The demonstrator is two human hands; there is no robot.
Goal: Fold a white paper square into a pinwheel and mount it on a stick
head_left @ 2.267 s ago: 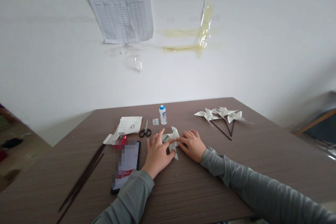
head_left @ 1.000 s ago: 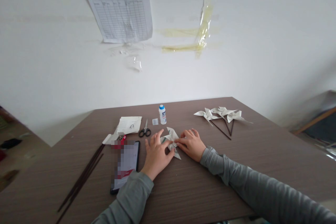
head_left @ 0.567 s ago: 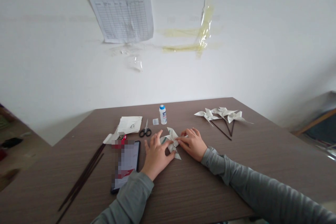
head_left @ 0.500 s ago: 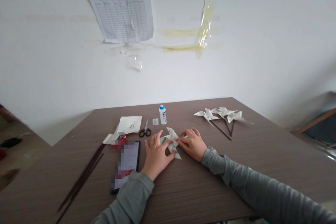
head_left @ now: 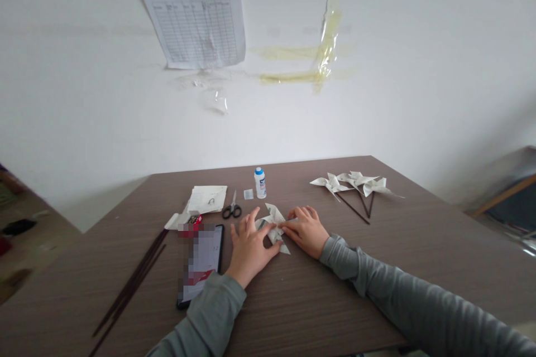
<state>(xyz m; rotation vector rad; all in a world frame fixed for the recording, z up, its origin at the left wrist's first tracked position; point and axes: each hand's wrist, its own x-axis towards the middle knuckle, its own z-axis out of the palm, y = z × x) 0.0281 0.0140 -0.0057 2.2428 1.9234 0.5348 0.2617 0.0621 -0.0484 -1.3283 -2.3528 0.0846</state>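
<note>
A folded white paper pinwheel [head_left: 274, 214] with small green marks lies on the table between my hands. My left hand [head_left: 252, 251] holds it from the left, thumb and index finger on its blades and the other fingers raised. From the right, my right hand [head_left: 309, 232] presses its fingertips together at the pinwheel's centre. Whether anything small sits under those fingertips is hidden. Beyond my hands stands a white bottle with a blue cap [head_left: 260, 184]. Scissors [head_left: 232, 207] with black handles lie just past my left fingers.
Several dark sticks [head_left: 129, 284] and a phone [head_left: 205, 262] lie left on the brown table [head_left: 326, 301]. Behind them are a paper stack [head_left: 207, 199] and a red packet [head_left: 193, 224]. Finished-looking pinwheels on sticks [head_left: 333, 183] rest at the back right, before the wall.
My right hand's fingers have shifted very slightly at the pinwheel's centre. My left hand and the pinwheel stay almost where they were.
</note>
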